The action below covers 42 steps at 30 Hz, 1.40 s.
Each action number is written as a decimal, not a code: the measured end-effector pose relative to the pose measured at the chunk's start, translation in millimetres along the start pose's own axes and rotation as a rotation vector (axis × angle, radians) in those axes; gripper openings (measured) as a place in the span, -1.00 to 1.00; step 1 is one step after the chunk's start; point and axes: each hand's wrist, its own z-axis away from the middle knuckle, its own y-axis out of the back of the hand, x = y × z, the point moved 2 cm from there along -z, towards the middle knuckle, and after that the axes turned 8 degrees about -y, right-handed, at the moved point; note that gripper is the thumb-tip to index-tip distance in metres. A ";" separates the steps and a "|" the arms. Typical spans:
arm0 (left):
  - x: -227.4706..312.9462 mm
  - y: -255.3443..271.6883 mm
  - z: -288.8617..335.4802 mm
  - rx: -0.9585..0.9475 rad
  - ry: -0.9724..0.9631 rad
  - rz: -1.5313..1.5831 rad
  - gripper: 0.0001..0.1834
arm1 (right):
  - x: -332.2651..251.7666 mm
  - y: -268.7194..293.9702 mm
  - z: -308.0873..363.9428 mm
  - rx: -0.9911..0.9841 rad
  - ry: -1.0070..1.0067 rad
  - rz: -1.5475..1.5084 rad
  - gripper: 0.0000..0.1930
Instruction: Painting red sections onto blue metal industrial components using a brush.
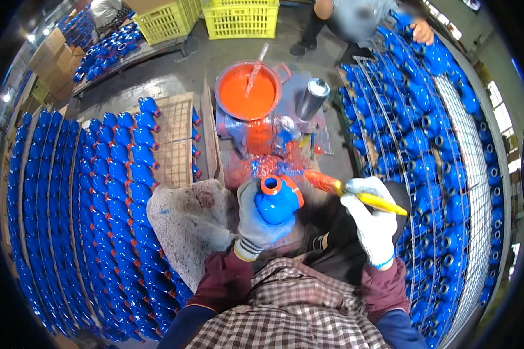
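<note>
My left hand point(249, 220), in a grey glove, is closed around a glossy blue valve-like fitting point(273, 208). Orange paint covers the fitting's round upper opening and the rim on its right side. In a white glove, my right hand point(374, 224) grips the yellow handle of a paintbrush point(384, 202). Its orange-coated bristles point left, a short way to the right of the fitting and apart from it. Beyond both hands stands a pot point(219, 99) of orange paint with a paint-smeared stick point(256, 72) leaning in it.
A metal can point(312, 100) stands right of the pot, on paint-spattered plastic. Racks of blue fittings flank me: orange-rimmed ones point(142, 154) at left, unpainted-rim ones point(416, 142) at right. A co-worker point(355, 23) handles fittings at far right. Yellow crates point(241, 20) sit at the back.
</note>
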 end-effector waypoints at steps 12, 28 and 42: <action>20.0 3.7 1.5 -0.117 -0.211 -0.059 -0.06 | -14.6 -13.1 -9.1 -0.217 0.080 0.149 -0.80; -2.4 -5.0 1.3 0.083 0.178 0.114 0.03 | -20.4 -22.6 25.5 -0.253 0.468 0.847 -0.77; 48.1 149.3 -58.6 0.480 0.435 1.201 -0.45 | -15.5 14.3 -12.5 0.133 0.235 0.096 -0.81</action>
